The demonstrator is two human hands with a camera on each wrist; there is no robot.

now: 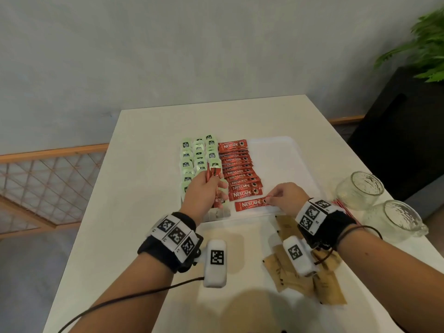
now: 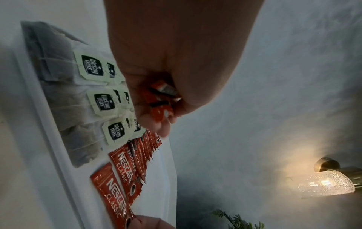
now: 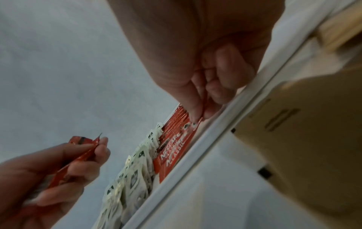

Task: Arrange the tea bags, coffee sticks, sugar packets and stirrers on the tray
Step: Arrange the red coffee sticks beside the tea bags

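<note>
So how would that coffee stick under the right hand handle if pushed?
The coffee stick, thin and flat on the tray, is probably light and slides easily. The right hand pinches only its end; glossy wrapper, possibly slippery.

Both forearms extended forward, wrists strapped with black bands. Left hand [image 1: 204, 191] raised, fingers curled round bundle of red foil coffee sticks [image 1: 212, 175]. Right hand [image 1: 289, 195] lowered, thumb and fingertips [image 3: 195, 114] pinched on end of single red coffee stick [image 1: 252, 205].
</note>
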